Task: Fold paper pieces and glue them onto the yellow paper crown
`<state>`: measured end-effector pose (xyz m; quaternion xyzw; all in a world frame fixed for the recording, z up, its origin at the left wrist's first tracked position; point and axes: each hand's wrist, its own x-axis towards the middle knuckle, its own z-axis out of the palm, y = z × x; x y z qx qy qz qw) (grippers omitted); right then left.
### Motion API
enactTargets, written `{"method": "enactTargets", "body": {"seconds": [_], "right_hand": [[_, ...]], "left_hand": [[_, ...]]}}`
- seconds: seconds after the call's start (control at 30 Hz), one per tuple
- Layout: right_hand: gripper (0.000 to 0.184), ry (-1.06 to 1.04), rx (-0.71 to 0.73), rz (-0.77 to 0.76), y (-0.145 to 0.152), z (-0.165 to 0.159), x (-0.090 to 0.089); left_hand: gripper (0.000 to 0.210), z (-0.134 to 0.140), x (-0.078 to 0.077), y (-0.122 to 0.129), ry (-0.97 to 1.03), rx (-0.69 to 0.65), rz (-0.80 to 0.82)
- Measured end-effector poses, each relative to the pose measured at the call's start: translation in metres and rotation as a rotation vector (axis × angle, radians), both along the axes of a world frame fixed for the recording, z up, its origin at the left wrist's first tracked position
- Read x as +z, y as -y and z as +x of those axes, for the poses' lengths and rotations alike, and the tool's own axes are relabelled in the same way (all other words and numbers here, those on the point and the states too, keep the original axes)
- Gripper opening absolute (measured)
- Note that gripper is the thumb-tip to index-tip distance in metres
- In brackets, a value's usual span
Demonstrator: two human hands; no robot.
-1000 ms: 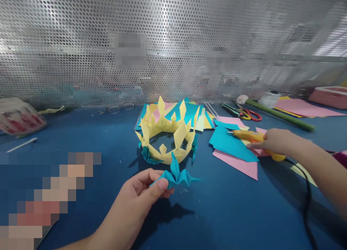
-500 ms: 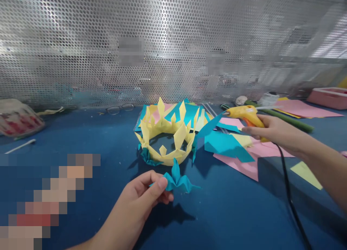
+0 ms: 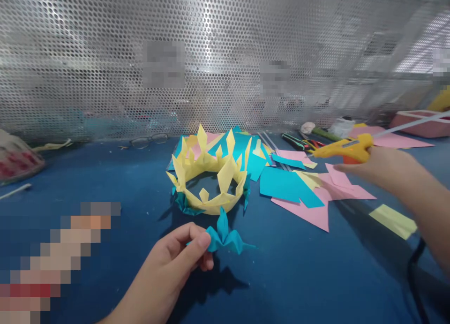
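Observation:
Between thumb and fingers, my left hand (image 3: 176, 263) pinches a blue folded paper crane (image 3: 225, 237) by one end, above the table in front of a yellow paper crown (image 3: 211, 202). The crown stands upright with pointed tips around its ring. Blue folded paper (image 3: 184, 204) sits against its left outer side, and more shows on its right side. My right hand (image 3: 390, 171) is wrapped round a yellow hot glue gun (image 3: 346, 148) held over the right side, its nozzle pointing left. A clear glue stick (image 3: 411, 123) juts from the gun's back.
Blue paper (image 3: 290, 185), pink paper (image 3: 309, 214) and a yellow scrap (image 3: 393, 221) lie right of the crown. Glasses (image 3: 149, 140) rest near the perforated metal panel (image 3: 211, 52) at the back. A pink box (image 3: 418, 122) stands far right, and the gun's black cord (image 3: 415, 277) hangs there.
My right hand has pulled the glue gun to the right, away from the crown. A blue paper strip by its nozzle is no longer there. My left hand keeps the crane almost in place.

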<state>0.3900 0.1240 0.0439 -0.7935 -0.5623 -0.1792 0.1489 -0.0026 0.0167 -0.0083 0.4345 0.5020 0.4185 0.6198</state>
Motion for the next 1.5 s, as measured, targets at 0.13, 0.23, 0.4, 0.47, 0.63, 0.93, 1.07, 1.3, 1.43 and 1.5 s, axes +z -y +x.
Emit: {"method": "enactTargets", "body": {"seconds": [0.13,0.23,0.4,0.47,0.63,0.93,1.07,1.3,1.43,1.5], "right_hand": [[0.037,-0.023,-0.032,0.092,0.014,-0.030,0.011],[0.038,0.004,0.047,0.121,0.017,-0.064,0.007],[0.030,0.122,0.205,-0.003,0.011,-0.109,-0.018],[0.024,0.168,0.264,-0.081,0.009,-0.117,-0.024],[0.027,0.201,0.251,-0.173,0.010,-0.115,-0.022],[0.014,0.143,0.264,0.113,0.014,-0.087,-0.012],[0.034,0.066,0.476,0.398,0.023,-0.092,-0.016],[0.019,0.017,0.955,0.646,0.048,-0.126,-0.023],[0.007,-0.044,1.109,0.608,0.055,-0.141,-0.021],[0.007,-0.068,1.147,0.586,0.056,-0.144,-0.021]], "left_hand": [[0.049,0.000,-0.001,-0.001,-0.029,-0.013,0.014],[0.047,-0.001,-0.002,-0.002,-0.046,-0.017,0.024],[0.047,-0.001,-0.002,-0.001,-0.063,-0.018,0.033],[0.046,0.000,-0.002,-0.001,-0.068,-0.023,0.035],[0.045,0.000,-0.002,-0.002,-0.070,-0.030,0.037],[0.045,-0.001,-0.001,-0.002,-0.054,-0.017,0.027],[0.047,0.000,-0.002,-0.003,-0.036,-0.022,0.042],[0.045,-0.002,-0.006,-0.001,0.013,-0.027,0.055],[0.043,-0.003,-0.006,-0.001,0.033,-0.021,0.050],[0.041,-0.003,-0.006,-0.002,0.038,-0.028,0.046]]}}
